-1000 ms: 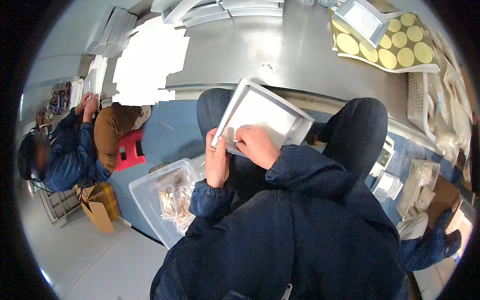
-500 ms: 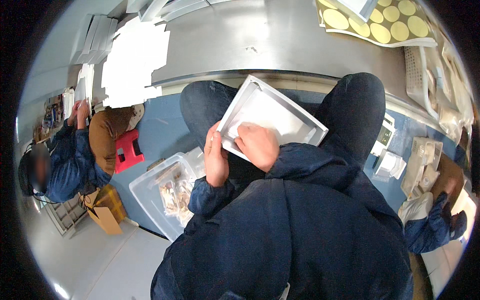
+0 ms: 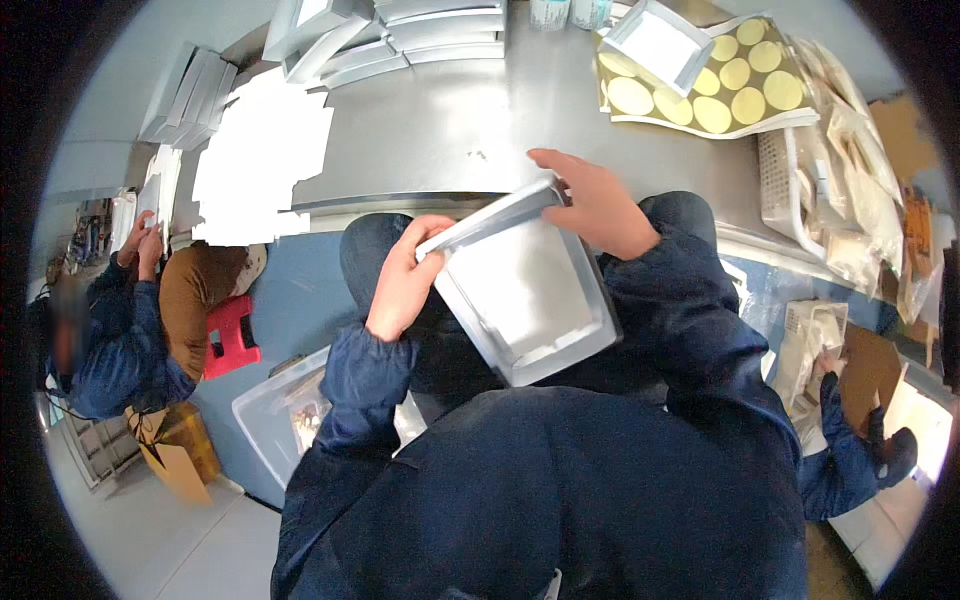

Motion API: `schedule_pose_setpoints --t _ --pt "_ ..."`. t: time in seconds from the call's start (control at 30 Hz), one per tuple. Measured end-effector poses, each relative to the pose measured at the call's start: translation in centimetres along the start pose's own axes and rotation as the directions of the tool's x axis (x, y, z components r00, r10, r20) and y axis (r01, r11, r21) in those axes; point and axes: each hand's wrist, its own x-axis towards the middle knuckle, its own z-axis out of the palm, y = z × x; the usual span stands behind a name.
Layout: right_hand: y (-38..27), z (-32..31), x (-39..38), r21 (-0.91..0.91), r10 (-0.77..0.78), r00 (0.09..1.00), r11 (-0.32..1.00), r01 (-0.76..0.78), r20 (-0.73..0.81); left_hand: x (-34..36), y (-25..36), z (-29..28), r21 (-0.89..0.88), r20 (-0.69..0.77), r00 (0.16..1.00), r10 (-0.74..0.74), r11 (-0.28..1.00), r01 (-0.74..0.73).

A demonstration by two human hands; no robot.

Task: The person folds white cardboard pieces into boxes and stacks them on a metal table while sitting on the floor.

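Head view, looking down over dark blue sleeves: much is cut off or hard to read. The fisheye rim blacks out the corners, and the person's own torso fills the lower half, hiding the lap under the box. What lies inside the box is unclear — a pale liner or sheet, nothing more can be told. A white patch covers part of the table's left end. The bin on the floor is half hidden by the left sleeve, and its contents are too small to tell.

The box — shallow, white, grey-rimmed, open side up and tilted — sits over the knees, just off the near edge of the steel table. The left hand is clamped on its left corner, fingers curled over the rim. The right hand grips the far upper edge, thumb side toward the table. The hands are apart, the box between them.

On the table lie stacked flat boxes, a sheet of yellow round stickers with a small white tray on it, and clear bags at the right. At the left a second person sits by a red stool; another's sleeve shows at the lower right.
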Motion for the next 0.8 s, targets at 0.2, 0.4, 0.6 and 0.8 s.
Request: schedule_pose_setpoints --t 0.2,0.4,0.6,0.8 --pt "3.9 1.5 0.5 -0.467 -0.080 0.960 0.861 0.202 0.268 4.0 1.1 0.6 0.538 0.369 0.928 -0.056 0.827 -0.164" --pt "3.4 4.5 -0.4 -0.284 -0.306 0.946 0.903 0.323 0.104 6.2 0.5 7.1 0.840 0.390 0.920 0.024 0.401 -0.367" --pt "4.7 7.9 -4.4 -0.152 0.057 0.986 0.985 -0.082 -0.159 5.3 -1.2 7.4 0.889 0.257 0.966 0.015 0.388 -0.242" --pt "3.5 9.7 -7.6 -0.373 -0.212 0.922 0.924 0.081 -0.324 5.1 -1.3 6.8 0.896 0.253 0.967 0.010 0.376 -0.238"
